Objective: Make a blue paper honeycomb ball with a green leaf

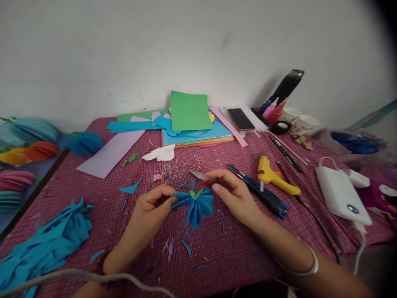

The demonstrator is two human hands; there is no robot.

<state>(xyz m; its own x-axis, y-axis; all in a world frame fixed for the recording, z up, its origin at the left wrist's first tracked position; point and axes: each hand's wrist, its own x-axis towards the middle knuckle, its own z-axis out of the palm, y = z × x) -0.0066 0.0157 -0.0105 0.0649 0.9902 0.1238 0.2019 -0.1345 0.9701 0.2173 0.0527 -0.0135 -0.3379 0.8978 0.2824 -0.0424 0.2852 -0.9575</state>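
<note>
My left hand [158, 203] pinches the left edge of a pleated blue paper piece [196, 209], which fans out like a flower above the tablecloth. At its top centre sits a small green paper leaf [195, 193]. Close to the right side of this fan, my right hand [231, 192] has its fingers curled, thumb towards the paper. A thin, pointed, greyish piece [197, 174] juts out at its index fingertip; whether it is gripped there or lies behind is unclear. Small blue, pink and white paper scraps [167, 169] are scattered beyond and below the hands.
A yellow glue gun [274, 176] and dark-handled cutting tools [260, 192] lie right of my right hand. A white power bank [343, 194] with cables is farther right. Blue paper offcuts [52, 244] pile up at left. Coloured sheets [190, 111] and a phone [241, 119] lie at the back.
</note>
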